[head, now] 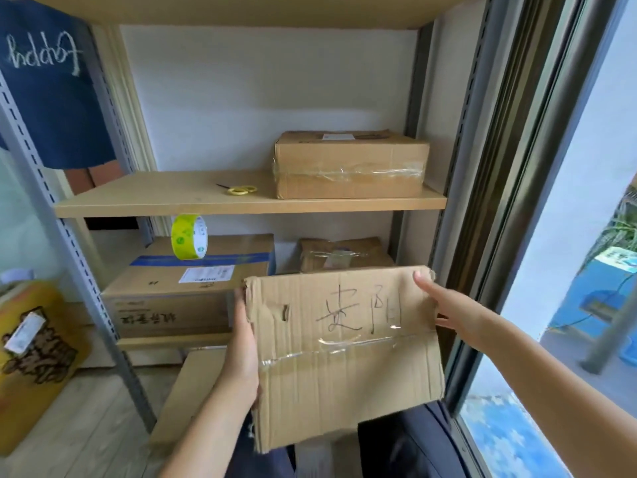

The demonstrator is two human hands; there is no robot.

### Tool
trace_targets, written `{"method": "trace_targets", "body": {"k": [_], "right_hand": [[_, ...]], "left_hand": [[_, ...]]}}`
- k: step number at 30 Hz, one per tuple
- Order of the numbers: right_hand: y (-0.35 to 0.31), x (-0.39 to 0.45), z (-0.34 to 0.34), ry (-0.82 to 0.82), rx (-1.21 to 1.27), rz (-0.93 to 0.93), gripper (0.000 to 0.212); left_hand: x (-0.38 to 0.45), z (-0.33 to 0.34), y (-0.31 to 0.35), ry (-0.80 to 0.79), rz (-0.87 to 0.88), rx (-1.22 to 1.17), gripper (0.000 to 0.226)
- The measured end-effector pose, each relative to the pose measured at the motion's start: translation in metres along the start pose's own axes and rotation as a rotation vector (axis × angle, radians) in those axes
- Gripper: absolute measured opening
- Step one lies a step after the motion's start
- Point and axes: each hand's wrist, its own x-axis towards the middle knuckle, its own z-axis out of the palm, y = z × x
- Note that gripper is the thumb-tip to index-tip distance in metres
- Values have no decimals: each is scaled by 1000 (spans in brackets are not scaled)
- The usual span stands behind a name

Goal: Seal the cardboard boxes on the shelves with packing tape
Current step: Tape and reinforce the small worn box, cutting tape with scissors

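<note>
Cardboard box (344, 353), already taped across, is held between both hands: left hand (243, 346) grips its edge, right hand (448, 305) presses flat. Likely being shelved; the tape roll (189, 241) sits beyond the left hand.

Shelf (165, 205) carries scissors (238, 190), taped box (351, 165).

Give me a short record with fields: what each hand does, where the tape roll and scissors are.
left hand: holds left edge of the held box
right hand: fingers straight, on its upper right corner
tape roll: upright on the blue-striped box, lower shelf
scissors: flat on the middle shelf, left of the taped box
</note>
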Motion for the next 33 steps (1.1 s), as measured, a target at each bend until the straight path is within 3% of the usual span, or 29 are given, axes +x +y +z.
{"method": "trace_targets", "body": {"k": [4,7,10,13,15,18,20,22,25,26,29,31,33], "right_hand": [[30,8,20,-92,113,-31,66],[50,24,31,-53,107,40,77],[84,42,42,-25,85,149,99],[115,56,54,31,-16,272,96],[134,67,56,40,27,382,101],[163,97,51,8,348,565,130],[180,112,49,4,496,632,124],[192,119,53,-52,437,683,121],[212,127,73,-109,287,633,90],[218,130,82,-104,269,597,74],[236,139,97,-37,226,489,38],[250,148,98,23,182,403,34],[262,155,102,52,167,304,51]], "left_hand": [[7,-9,-5,-54,-56,39,77],[12,-22,-25,-62,-99,215,95],[27,-34,-56,35,-114,338,60],[45,-39,-86,89,-245,428,39],[61,-46,-102,69,-349,473,56],[90,-59,-121,100,-539,276,103],[115,-74,-132,177,-596,136,115],[134,-86,-143,180,-681,136,125],[151,-87,-169,19,-711,282,82],[156,-86,-181,4,-708,355,78],[172,-95,-217,78,-666,485,125],[181,-106,-234,131,-605,460,127],[189,-113,-242,164,-584,398,122]]}}
